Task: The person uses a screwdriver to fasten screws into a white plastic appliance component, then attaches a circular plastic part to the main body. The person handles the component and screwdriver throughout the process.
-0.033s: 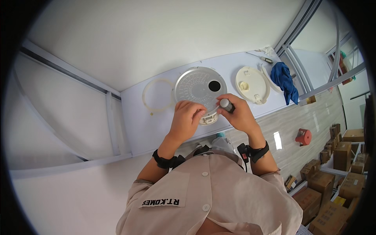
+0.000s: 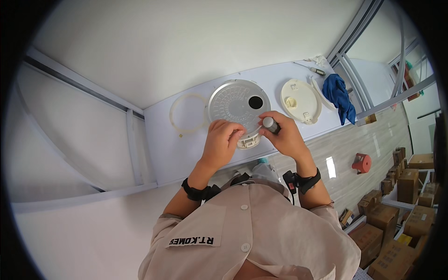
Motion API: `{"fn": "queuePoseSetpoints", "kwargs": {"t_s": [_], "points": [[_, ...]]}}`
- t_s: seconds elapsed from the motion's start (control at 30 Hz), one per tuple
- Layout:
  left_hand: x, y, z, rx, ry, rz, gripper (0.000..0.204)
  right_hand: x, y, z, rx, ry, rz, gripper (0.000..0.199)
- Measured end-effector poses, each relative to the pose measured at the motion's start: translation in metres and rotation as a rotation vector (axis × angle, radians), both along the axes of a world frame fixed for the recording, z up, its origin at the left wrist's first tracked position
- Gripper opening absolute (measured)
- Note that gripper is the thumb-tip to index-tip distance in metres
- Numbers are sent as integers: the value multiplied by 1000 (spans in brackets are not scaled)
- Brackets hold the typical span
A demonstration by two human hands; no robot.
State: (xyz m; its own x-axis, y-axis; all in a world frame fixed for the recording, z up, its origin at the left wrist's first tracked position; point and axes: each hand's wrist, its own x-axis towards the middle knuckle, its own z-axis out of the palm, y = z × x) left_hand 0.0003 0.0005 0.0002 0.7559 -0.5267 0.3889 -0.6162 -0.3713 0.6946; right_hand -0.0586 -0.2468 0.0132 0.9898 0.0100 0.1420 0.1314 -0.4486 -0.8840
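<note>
A round silver metal lid (image 2: 231,107) with a raised pattern and a black circle lies on the white table. At its near edge sits a cream plastic piece (image 2: 248,142), partly covered by my hands. My left hand (image 2: 221,144) rests at the lid's near edge, thumb and fingertips pinched together; whatever they hold is too small to make out. My right hand (image 2: 287,137) is closed around a screwdriver (image 2: 269,123) with a grey and dark handle, at the lid's near right edge. A thin shaft shows beside the fingers; its tip is hidden.
A pale ring gasket (image 2: 171,112) lies left of the lid, beside a small yellow bit (image 2: 181,136). To the right are a cream round cover (image 2: 305,100), a curved cream strip (image 2: 322,95), another screwdriver (image 2: 317,71) and a blue cloth (image 2: 339,95). Metal frame posts (image 2: 135,144) bound the table.
</note>
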Motion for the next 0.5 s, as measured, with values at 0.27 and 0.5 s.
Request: {"fn": "queuePoseSetpoints", "kwargs": {"t_s": [0.27,0.5], "points": [[8,-5,-6,-124,-115,-83,12,-1,1,15,51,-88,-34,37],[5,-7,-5,-95,-3,-76,18,-5,1,21,66,-115,-43,35]]}}
